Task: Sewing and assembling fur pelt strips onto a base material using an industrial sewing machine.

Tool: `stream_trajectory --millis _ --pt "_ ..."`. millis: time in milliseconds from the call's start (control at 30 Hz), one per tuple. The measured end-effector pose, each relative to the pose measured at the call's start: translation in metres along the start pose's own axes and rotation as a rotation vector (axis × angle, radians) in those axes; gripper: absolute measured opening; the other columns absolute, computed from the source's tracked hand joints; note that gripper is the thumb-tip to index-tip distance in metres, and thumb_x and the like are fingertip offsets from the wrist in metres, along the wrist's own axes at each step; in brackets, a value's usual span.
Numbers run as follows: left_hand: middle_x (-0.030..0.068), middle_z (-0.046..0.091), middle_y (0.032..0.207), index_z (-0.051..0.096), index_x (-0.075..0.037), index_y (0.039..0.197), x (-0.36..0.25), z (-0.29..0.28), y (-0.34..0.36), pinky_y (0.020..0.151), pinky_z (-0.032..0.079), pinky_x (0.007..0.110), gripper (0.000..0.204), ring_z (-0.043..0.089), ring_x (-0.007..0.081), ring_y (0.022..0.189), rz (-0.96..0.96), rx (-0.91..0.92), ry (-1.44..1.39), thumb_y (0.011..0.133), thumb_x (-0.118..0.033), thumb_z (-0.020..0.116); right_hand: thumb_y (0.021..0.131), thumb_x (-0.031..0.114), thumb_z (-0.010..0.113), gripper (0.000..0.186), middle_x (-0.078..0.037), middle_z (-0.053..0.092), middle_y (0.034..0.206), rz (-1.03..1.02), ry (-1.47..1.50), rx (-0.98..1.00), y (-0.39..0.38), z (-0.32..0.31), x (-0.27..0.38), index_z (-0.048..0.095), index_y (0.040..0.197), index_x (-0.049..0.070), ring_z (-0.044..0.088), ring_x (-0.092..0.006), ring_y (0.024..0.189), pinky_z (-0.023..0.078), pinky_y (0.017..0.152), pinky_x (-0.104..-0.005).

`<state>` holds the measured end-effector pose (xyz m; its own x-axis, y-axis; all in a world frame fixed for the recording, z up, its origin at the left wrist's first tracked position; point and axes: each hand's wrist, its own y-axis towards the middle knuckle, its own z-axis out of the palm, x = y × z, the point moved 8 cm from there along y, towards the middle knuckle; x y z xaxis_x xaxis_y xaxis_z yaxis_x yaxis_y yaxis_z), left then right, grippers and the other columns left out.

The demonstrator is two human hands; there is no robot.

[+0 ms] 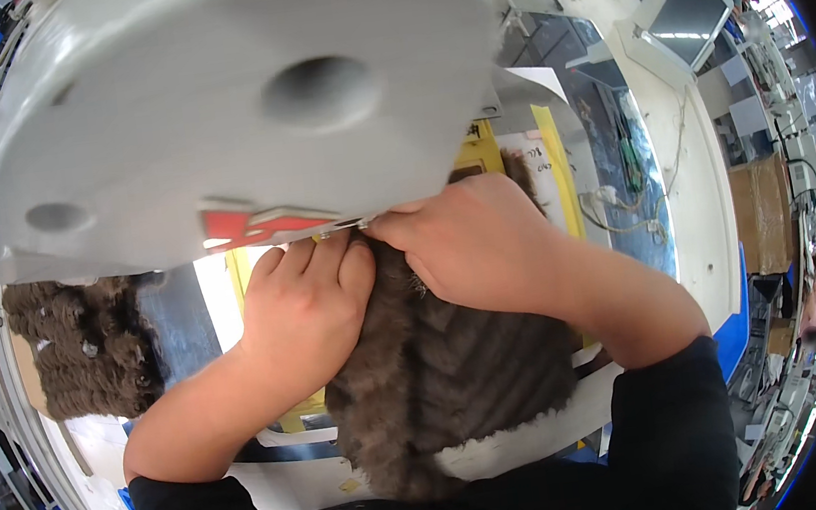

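Head view: L hand [306, 312] lies curled, fingers together, pressing brown fur piece [442, 372] under the white machine head [210, 106]; R hand [477, 242] pinches the fur edge at the needle pt. Judgement: keep edge flat, fingertips clear, feed evenly. More fur pieces [86, 342] lie well apart, left.

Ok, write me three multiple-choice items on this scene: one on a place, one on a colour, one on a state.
1. Where does the second pile of brown furry fabric lie?
A. to the person's left
B. under the monitor
C. on the cardboard box

2. What colour is the furry fabric under the hands?
A. white
B. brown
C. blue

3. How are the left hand and right hand placed?
A. both lifted clear of the fabric
B. one on the monitor
C. both pressed on the fabric at the white machine head

Answers: 1 A, the pile sits at the left edge. 2 B, its pile is brown. 3 C, the fingertips meet below the machine.
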<state>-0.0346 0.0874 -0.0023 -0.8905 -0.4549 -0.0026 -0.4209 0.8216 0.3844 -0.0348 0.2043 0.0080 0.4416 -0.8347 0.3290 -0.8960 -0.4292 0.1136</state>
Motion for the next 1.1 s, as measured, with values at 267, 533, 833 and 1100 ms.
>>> stream_trajectory --millis 267,533,833,1100 --pt "0.0107 0.069 0.109 0.064 -0.005 0.097 -0.001 0.003 0.001 0.074 0.050 0.036 0.021 0.065 0.0243 0.086 -0.016 0.012 -0.052 0.078 -0.012 0.062 0.085 0.012 0.064 0.029 -0.004 0.074 0.102 -0.027 0.031 0.036 -0.003 0.005 -0.010 0.075 0.112 0.012 0.071 -0.0285 0.088 0.057 0.072 -0.0415" --pt "0.0152 0.069 0.120 0.066 -0.001 0.112 0.000 -0.002 -0.004 0.077 0.051 0.037 0.035 0.066 0.0260 0.087 -0.020 0.000 -0.061 0.079 -0.012 0.060 0.087 0.012 0.062 0.023 -0.001 0.074 0.117 -0.159 0.073 -0.038 0.001 0.001 -0.014 0.076 0.105 0.009 0.072 -0.0253 0.095 0.058 0.078 -0.0395" --pt "0.0158 0.069 0.132 0.065 -0.001 0.130 -0.011 -0.007 -0.021 0.063 0.050 0.033 0.055 0.061 0.0193 0.069 0.027 0.089 -0.132 0.077 -0.014 0.061 0.087 0.012 0.062 0.028 -0.003 0.077 0.114 -0.072 0.083 0.003 0.005 -0.005 -0.017 0.079 0.109 0.012 0.073 -0.0260 0.096 0.059 0.081 -0.0394" --pt "0.0165 0.069 0.129 0.065 -0.003 0.127 -0.011 -0.004 -0.022 0.059 0.051 0.031 0.052 0.061 0.0169 0.065 0.010 0.092 -0.115 0.077 -0.017 0.062 0.086 0.009 0.063 0.027 -0.006 0.079 0.103 0.014 0.103 0.005 0.006 -0.004 -0.020 0.081 0.107 0.012 0.074 -0.0293 0.091 0.060 0.081 -0.0398"
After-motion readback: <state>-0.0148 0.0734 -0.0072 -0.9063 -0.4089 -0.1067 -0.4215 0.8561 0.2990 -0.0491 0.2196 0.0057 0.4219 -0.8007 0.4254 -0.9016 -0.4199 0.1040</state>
